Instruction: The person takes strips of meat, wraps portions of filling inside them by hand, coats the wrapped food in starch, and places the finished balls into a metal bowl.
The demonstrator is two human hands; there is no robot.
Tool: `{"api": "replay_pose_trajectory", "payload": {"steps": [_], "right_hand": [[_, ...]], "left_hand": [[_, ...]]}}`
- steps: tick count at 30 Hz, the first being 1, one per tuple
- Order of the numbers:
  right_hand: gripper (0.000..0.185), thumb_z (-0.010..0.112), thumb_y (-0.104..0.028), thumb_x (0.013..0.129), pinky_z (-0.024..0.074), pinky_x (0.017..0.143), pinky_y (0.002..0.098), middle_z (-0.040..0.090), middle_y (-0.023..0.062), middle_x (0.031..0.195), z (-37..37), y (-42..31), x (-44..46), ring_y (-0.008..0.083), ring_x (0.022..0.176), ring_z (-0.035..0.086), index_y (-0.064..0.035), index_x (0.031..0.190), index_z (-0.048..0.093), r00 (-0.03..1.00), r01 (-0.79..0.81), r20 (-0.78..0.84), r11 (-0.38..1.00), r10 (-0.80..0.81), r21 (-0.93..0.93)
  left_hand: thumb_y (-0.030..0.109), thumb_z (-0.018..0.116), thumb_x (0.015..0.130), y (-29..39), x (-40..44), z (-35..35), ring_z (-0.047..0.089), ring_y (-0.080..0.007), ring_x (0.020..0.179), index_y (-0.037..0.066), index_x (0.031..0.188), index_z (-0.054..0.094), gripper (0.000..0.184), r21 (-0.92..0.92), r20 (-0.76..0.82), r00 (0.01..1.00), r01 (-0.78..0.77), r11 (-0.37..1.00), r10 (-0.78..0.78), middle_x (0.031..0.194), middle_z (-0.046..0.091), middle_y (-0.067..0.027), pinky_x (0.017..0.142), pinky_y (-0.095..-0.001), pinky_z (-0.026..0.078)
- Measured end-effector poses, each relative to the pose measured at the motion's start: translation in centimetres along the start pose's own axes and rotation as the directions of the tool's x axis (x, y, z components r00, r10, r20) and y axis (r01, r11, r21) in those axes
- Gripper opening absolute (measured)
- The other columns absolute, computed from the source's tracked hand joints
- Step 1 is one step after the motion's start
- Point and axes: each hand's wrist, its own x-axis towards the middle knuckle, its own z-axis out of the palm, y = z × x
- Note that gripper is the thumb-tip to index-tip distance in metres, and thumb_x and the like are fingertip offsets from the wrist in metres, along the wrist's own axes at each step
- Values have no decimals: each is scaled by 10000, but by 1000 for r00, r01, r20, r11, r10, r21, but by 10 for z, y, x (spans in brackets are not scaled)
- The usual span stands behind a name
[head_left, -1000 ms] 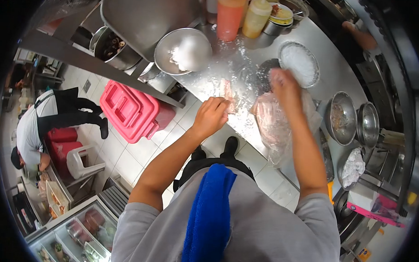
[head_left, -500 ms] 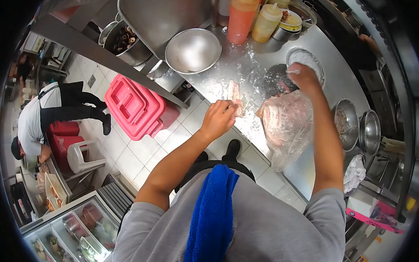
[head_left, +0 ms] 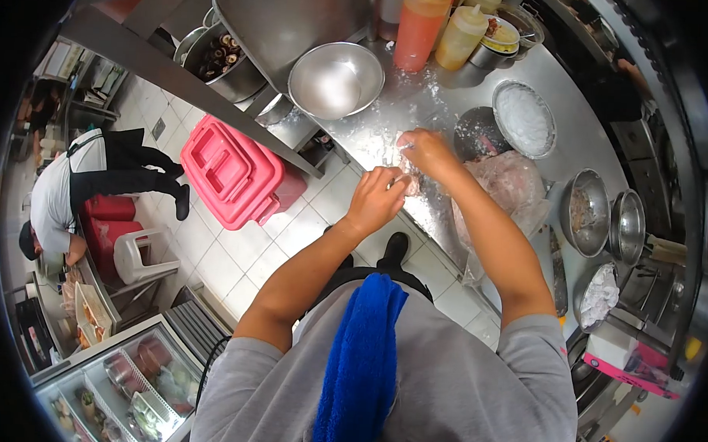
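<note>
A pale strip of raw meat [head_left: 412,187] lies dusted with white powder on the steel table, close to its front edge. My left hand [head_left: 376,200] is closed on the near end of this strip. Over its far end my right hand [head_left: 434,155] has its fingers pinched together; whatever is between them is hidden. To the right, a clear plastic bag [head_left: 515,184] of raw meat lies partly behind my right forearm. Beyond it stand a dark round object [head_left: 476,132] sprinkled with powder and a metal bowl [head_left: 553,123] of white powder [head_left: 521,118].
A steel bowl [head_left: 335,82] stands at the table's back left, near squeeze bottles [head_left: 417,32]. Farther right are more bowls [head_left: 586,213] and a knife [head_left: 557,271]. A pink lidded bin [head_left: 231,174] stands on the floor; another person [head_left: 67,180] bends over a counter at left.
My right hand has left the powder bowl and moved left to the meat strip, beside my left hand. My left hand keeps its hold. The view has shifted slightly.
</note>
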Motion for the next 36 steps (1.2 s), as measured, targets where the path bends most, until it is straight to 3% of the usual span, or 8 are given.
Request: {"api": "replay_pose_trajectory", "payload": {"steps": [2, 4, 8, 10, 14, 19, 26, 36], "right_hand": [[156, 628, -54, 782, 481, 828, 432, 634, 204, 983, 4, 3, 7, 390, 939, 606, -46, 933, 666, 999, -4, 48, 999, 6, -41], [153, 613, -61, 790, 481, 832, 430, 632, 206, 1001, 7, -1, 8, 390, 949, 603, -46, 933, 666, 983, 42, -179, 999, -39, 16], [170, 595, -67, 800, 480, 845, 424, 633, 203, 1007, 8, 1, 9, 379, 954, 605, -44, 954, 662, 1000, 3, 6, 992, -3, -124], [179, 583, -65, 798, 481, 848, 416, 633, 196, 1016, 7, 0, 7, 365, 953, 608, -45, 958, 663, 983, 22, -184, 999, -16, 31], [208, 572, -49, 802, 481, 837, 410, 631, 182, 1025, -2, 2, -7, 355, 956, 608, -49, 997, 645, 1000, 0, -3, 999, 0, 42], [282, 613, -23, 772, 481, 822, 384, 615, 148, 1016, -16, -12, -60, 340, 937, 596, -60, 1051, 605, 979, 31, -202, 997, -18, 64], [432, 693, -46, 681, 466, 815, 432, 553, 105, 1061, 29, -3, -94, 321, 981, 542, -106, 1089, 564, 943, 172, -250, 966, -218, -193], [465, 681, -2, 690, 485, 799, 398, 528, 113, 1005, 27, 2, -77, 316, 959, 545, -115, 1127, 569, 923, 252, -277, 963, -268, -93]], "left_hand": [[65, 679, 639, -1, 2, -2, 550, -256, 929, 67, 974, 608, 342, 7, 5, 1000, -3, 1000, 3, 1039, 574, -68, 738, -380, 430], [67, 679, 638, -1, -1, -2, 549, -256, 926, 66, 974, 608, 344, 9, 17, 1000, 1, 1000, -1, 1040, 573, -68, 736, -381, 429], [68, 677, 638, 0, 0, -2, 546, -258, 921, 65, 972, 609, 340, 0, 8, 1000, 1, 1000, -1, 1039, 570, -65, 731, -379, 428], [68, 675, 640, 0, 0, -3, 546, -258, 919, 65, 970, 609, 337, -7, 12, 1000, 10, 1000, -10, 1035, 570, -66, 728, -377, 429], [69, 670, 642, 0, 4, -3, 548, -257, 901, 63, 952, 609, 315, -10, -14, 1000, 8, 1000, -9, 1014, 571, -68, 719, -374, 434], [77, 666, 649, -1, 7, -4, 554, -266, 884, 56, 955, 611, 312, -58, 8, 999, 39, 998, -39, 992, 572, -76, 715, -380, 441], [92, 672, 665, -4, 22, -4, 567, -315, 873, 37, 949, 637, 292, -162, 78, 980, 195, 967, -184, 937, 575, -117, 760, -402, 480], [98, 675, 721, -2, 22, -14, 585, -314, 924, 5, 1041, 618, 338, -287, 214, 897, 437, 852, -388, 1072, 560, -137, 768, -377, 505]]}}
